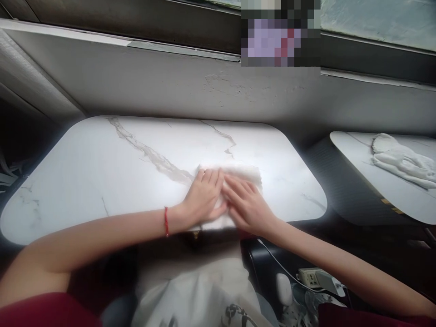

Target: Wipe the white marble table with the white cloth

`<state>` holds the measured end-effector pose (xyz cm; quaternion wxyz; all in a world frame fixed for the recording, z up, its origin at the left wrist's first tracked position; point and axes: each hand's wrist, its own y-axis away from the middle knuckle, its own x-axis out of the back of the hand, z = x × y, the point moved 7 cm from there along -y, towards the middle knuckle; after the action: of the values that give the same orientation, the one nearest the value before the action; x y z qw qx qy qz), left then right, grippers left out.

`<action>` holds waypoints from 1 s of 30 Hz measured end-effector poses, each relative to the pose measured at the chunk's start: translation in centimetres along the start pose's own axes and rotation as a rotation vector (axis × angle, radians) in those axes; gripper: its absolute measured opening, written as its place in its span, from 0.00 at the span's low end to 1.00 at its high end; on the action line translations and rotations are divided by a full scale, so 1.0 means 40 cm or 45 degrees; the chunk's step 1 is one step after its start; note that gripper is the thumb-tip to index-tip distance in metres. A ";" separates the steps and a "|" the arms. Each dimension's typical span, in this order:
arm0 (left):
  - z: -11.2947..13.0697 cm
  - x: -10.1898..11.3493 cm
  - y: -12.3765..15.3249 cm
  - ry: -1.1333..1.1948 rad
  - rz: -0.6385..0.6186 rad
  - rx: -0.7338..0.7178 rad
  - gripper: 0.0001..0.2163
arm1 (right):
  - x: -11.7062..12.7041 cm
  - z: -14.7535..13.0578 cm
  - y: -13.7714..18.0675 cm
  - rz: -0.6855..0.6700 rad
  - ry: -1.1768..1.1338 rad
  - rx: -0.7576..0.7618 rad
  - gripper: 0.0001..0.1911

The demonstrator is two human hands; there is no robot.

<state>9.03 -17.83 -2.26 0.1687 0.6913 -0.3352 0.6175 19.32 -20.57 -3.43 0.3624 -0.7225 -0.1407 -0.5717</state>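
A white cloth (231, 170) with a ribbed, scalloped right edge lies folded or rolled near the front of the marble-patterned white table (143, 141). My left hand (203, 194) rests on its left part, fingers outstretched and close together, the thumb pointing right. Over the right part lies my right hand (248, 204), its fingers extended toward the left hand. The two hands meet at the middle of the cloth, and both palms face down. Much of the cloth is hidden beneath them. A red string bracelet (166, 221) circles my left wrist.
On a second marbled table (368, 168) at right sits another white, folded cloth (403, 159). A power strip (313, 278), a white cable (277, 261) and a rounded white object (284, 289) are below at right. Behind the tables stands a grey wall (177, 91) under windows.
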 end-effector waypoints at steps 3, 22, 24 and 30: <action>-0.002 -0.004 -0.006 -0.014 -0.015 -0.012 0.37 | 0.003 0.016 0.000 0.045 0.083 -0.187 0.33; -0.239 -0.092 -0.143 0.187 -0.042 0.325 0.33 | -0.140 0.205 -0.278 -0.175 0.086 -0.400 0.33; -0.291 -0.107 -0.160 0.228 0.028 0.374 0.32 | -0.162 0.223 -0.334 -0.176 0.082 -0.429 0.33; -0.430 -0.130 -0.192 0.251 0.062 0.338 0.31 | -0.209 0.246 -0.462 -0.090 0.107 -0.509 0.34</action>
<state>1.37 0.14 -2.80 0.0929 0.6353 -0.2490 0.7250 12.46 0.82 -5.29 0.1972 -0.7500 -0.0346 -0.6304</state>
